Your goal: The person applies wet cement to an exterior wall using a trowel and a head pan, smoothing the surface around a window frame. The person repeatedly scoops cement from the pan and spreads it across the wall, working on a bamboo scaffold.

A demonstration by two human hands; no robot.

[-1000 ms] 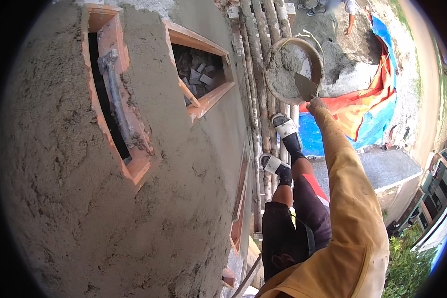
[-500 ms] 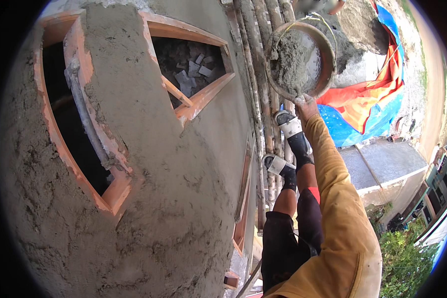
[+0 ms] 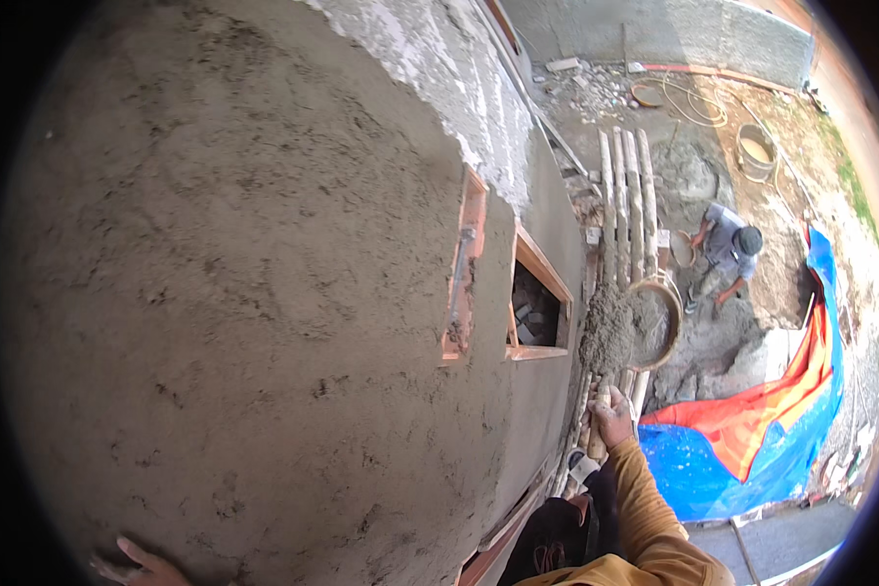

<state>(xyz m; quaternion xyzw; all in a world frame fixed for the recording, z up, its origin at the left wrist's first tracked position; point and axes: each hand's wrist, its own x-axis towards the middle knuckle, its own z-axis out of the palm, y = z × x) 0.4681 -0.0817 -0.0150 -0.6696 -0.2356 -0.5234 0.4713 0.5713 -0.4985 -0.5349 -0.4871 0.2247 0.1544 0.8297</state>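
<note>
My right hand (image 3: pixel 613 422) is closed round the handle of a trowel (image 3: pixel 603 395). A heap of wet grey mortar (image 3: pixel 606 330) covers its blade, beside the left rim of a round bucket (image 3: pixel 674 317) that has more mortar in it. At the lower left edge, my left hand (image 3: pixel 146 566) shows with its fingers apart, against or close to the plastered wall (image 3: pixel 264 342); contact cannot be made out. Nothing is seen in that hand.
Wooden scaffold poles (image 3: pixel 636 205) run beneath me along the wall. Two orange-framed openings (image 3: pixel 467 256) (image 3: pixel 557 281) break the plaster. Below, a co-worker (image 3: pixel 732 244) crouches by a small bucket (image 3: pixel 683 248). A blue and orange tarp (image 3: pixel 689 474) lies at the right.
The view has swung, bringing the co-worker and more wall into sight. My right hand has lifted mortar out over the bucket's left rim. My left hand has come into view.
</note>
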